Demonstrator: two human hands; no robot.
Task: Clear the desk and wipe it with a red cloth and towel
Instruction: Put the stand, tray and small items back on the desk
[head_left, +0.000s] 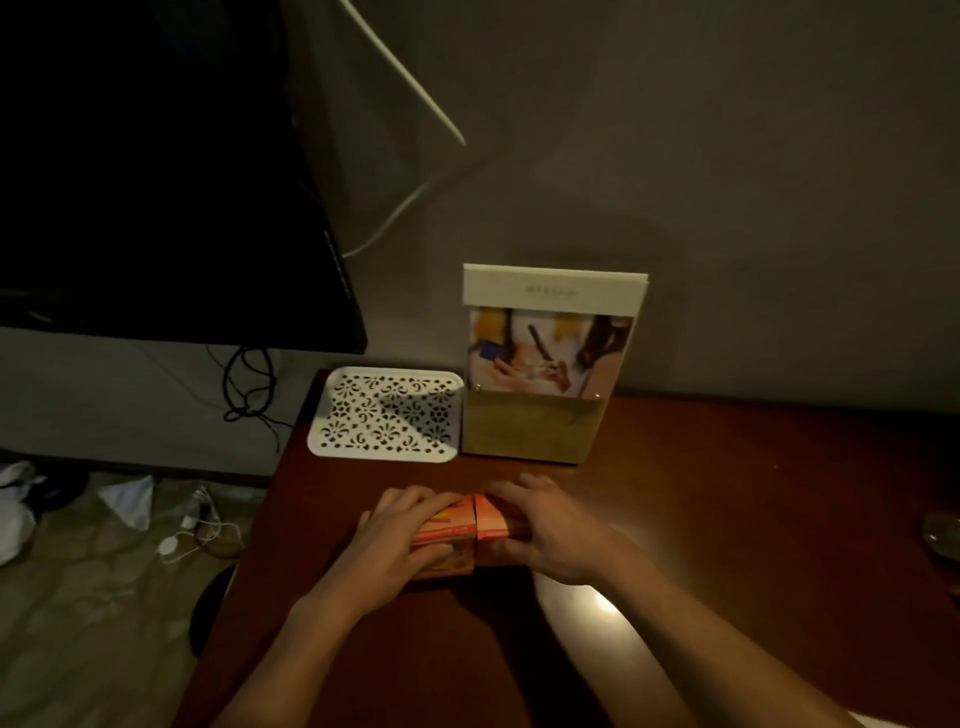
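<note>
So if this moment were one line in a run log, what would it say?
stage: clearing desk | left hand: on left orange box | right hand: on right orange box | boxes: side by side | cloth: not in view

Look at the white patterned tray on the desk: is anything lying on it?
No. The white patterned tray beside the brochure stand shows only its own cut-out pattern, with a shadow across it.
</note>
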